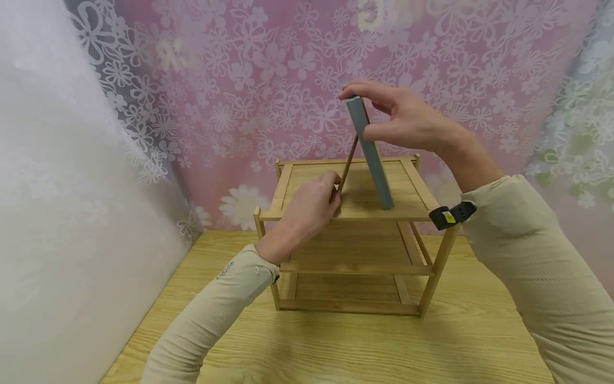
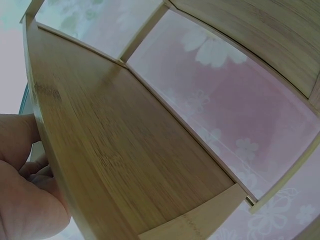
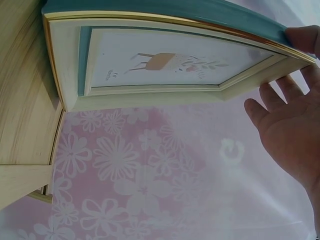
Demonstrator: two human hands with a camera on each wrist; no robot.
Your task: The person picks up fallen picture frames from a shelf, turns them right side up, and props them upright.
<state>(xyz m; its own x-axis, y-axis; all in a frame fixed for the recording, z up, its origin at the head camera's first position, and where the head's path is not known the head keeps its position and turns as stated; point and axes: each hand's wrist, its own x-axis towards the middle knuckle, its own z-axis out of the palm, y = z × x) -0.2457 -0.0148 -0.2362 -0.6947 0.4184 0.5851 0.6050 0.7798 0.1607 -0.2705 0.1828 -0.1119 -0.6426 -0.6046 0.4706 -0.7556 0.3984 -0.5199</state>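
Observation:
A picture frame (image 1: 371, 160) with a teal edge stands tilted on the top board of a wooden shelf rack (image 1: 352, 269). My right hand (image 1: 405, 117) holds it near the upper end, thumb on the teal edge and fingers over the top. Inside a gold line and cream border, the right wrist view shows its printed picture (image 3: 165, 62). A thin brown support leg (image 1: 349, 160) slants down from behind the frame. My left hand (image 1: 312, 202) pinches the lower end of that leg, just above the board. In the left wrist view, the board's edge hides part of the left fingers (image 2: 37, 167).
The rack has three tiers and stands on a wood-grain table (image 1: 307, 346). Behind it hangs a pink floral cloth (image 1: 268, 96). A white sheet-like wall (image 1: 86, 186) rises on the left. A black strap (image 1: 453, 215) circles the right wrist.

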